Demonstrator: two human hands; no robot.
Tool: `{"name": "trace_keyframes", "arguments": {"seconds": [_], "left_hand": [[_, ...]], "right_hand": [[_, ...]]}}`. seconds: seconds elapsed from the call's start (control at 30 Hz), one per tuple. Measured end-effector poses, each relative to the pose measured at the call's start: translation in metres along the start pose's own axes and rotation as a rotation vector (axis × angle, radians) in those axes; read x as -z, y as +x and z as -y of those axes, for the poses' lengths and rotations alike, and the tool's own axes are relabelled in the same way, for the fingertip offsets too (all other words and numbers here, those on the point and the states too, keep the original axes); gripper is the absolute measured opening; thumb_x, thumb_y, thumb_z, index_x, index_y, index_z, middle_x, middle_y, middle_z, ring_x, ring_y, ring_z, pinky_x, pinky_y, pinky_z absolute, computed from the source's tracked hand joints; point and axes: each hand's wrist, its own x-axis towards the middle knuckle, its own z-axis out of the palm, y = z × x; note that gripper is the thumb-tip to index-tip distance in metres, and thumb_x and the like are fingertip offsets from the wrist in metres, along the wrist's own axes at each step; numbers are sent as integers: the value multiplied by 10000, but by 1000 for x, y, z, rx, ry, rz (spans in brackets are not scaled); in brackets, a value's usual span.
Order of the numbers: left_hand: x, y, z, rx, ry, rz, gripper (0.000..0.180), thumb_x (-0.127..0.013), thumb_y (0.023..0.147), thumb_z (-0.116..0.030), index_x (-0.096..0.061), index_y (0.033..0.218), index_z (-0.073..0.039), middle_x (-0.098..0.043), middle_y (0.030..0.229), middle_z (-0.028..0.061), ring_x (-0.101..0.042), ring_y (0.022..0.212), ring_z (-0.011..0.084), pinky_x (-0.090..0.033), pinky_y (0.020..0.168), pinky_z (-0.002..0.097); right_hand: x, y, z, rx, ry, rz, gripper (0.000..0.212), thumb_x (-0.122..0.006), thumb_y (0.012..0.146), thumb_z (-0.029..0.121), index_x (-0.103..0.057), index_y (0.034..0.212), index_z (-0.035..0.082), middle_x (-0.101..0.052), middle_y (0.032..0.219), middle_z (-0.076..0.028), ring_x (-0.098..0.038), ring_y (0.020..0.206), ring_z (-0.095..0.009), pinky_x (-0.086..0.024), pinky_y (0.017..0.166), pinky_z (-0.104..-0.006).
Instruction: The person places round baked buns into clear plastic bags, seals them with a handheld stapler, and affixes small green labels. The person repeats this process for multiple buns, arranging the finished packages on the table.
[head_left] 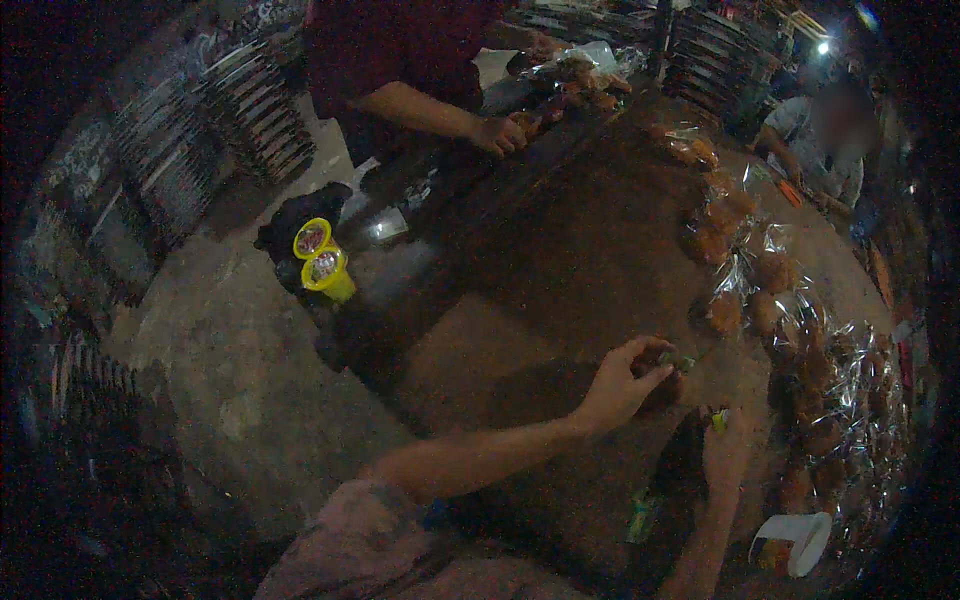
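My left hand (625, 385) reaches over the brown table top (560, 350), its thumb and fingers pinched together. At their tips is a small pale green piece (682, 363), too dark to make out further. To the right and nearer to me, my right hand (728, 450) is closed on a small yellow-green piece (721, 420). The two hands are apart. Brown, round bread-like items in clear plastic wrap (770, 310) lie just to the right of both hands. A small green packet-like thing (642, 517) lies left of my right forearm.
A white cup (810, 545) lies on its side at the near right. Two yellow tubs (325, 268) stand at the far left beside dark cloth or plastic. Across the table, a person in dark red (400, 60) handles wrapped items; another person (815, 140) sits at the far right.
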Motion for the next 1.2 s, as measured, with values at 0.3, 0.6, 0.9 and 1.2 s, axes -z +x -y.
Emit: {"name": "trace_keyframes", "arguments": {"seconds": [0.3, 0.6, 0.9, 1.2], "left_hand": [[6, 3, 3, 33, 79, 3, 330, -703, 930, -229, -640, 1192, -38, -698, 1086, 71, -641, 993, 166, -516, 915, 342], [3, 1, 7, 145, -68, 33, 338, -714, 921, -224, -639, 1183, -24, -696, 1054, 65, -632, 991, 149, -515, 874, 317], [3, -1, 5, 153, -36, 98, 335, -683, 950, -224, -624, 1222, -39, -681, 1085, 50, -610, 991, 122, -500, 894, 301], [8, -4, 4, 199, -16, 102, 306, -672, 957, -219, -631, 1209, -51, -676, 1082, 40, -601, 1011, 120, -495, 903, 309]], "right_hand": [[-36, 9, -25, 226, -67, -300, 451, -746, 812, 167, -587, 1193, -14, -582, 1168, -238, -533, 1131, -435, -422, 970, -531], [-26, 4, -17, 112, 31, -174, 512, -782, 670, 114, -579, 1128, 6, -551, 1194, -204, -487, 1196, -424, -401, 1030, -523], [-12, 0, -10, 54, 121, -74, 530, -825, 643, 132, -549, 1069, -20, -525, 1197, -203, -489, 1157, -416, -415, 994, -512], [-12, -2, 4, 111, 8, -327, 523, -851, 691, 206, -545, 1040, -34, -536, 1138, -208, -493, 1122, -416, -405, 971, -512]]}}
